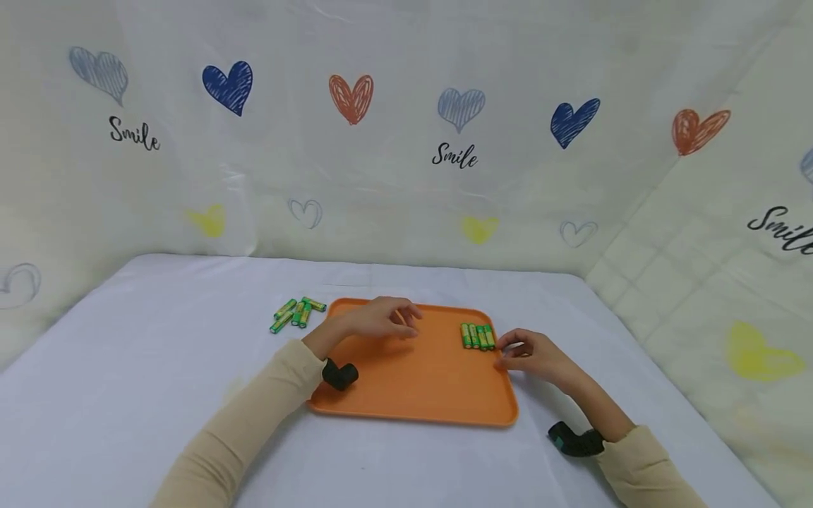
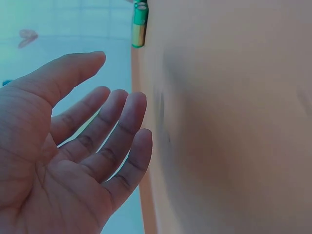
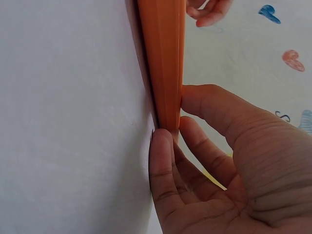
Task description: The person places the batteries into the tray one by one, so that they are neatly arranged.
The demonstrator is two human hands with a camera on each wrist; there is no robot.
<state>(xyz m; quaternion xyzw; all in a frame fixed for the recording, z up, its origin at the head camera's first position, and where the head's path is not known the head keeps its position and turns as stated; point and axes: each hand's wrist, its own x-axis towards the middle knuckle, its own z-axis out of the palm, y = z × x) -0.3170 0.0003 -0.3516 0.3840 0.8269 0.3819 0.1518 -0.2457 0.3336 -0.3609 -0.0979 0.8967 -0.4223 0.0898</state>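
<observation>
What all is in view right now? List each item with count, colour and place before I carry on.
Tray: one, orange, on the table
Row batteries: four, green and gold, on the tray near its right side
Loose batteries: at least five (they overlap), green and gold, on the table left of the tray
Table: one, white, under everything
Backdrop: white, behind and to the right
Hearts: a dozen or more, blue, red, yellow, on the backdrop
"Smile" words: three, black, on the backdrop
Wrist cameras: two, black, one per wrist
Sleeves: two, beige, on the forearms
Left grip: one, bare, above the tray
Right grip: one, bare, at the tray's right rim
</observation>
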